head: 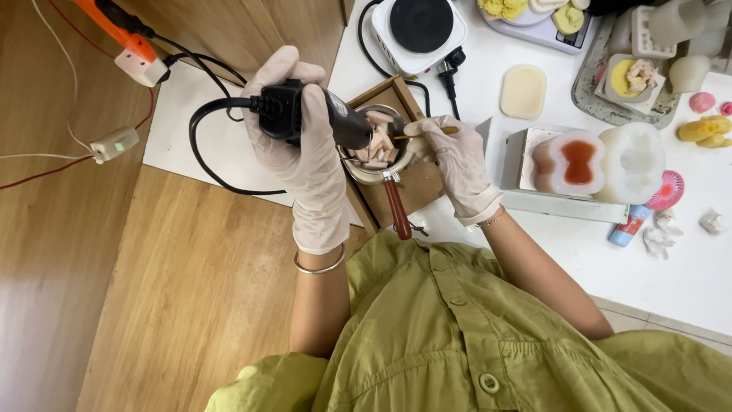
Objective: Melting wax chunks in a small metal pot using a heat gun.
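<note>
Heat tool over a small pan of wax chunks, centre frame.
Left hand (305, 152) grips the stiff black heat tool (320, 114); right hand (457, 156) pinches a light stick (427, 133) (pan (379, 164) likely hot, take its red handle (397, 207)).

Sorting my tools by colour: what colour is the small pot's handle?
Reddish-brown, seen in the head view: the handle sticks out from the small pot.

Hotplate (421, 24), white moulds (631, 162), orange tool (126, 34)

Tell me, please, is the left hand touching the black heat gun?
Touching: the head view shows the left hand wrapped around the black heat gun.
</note>
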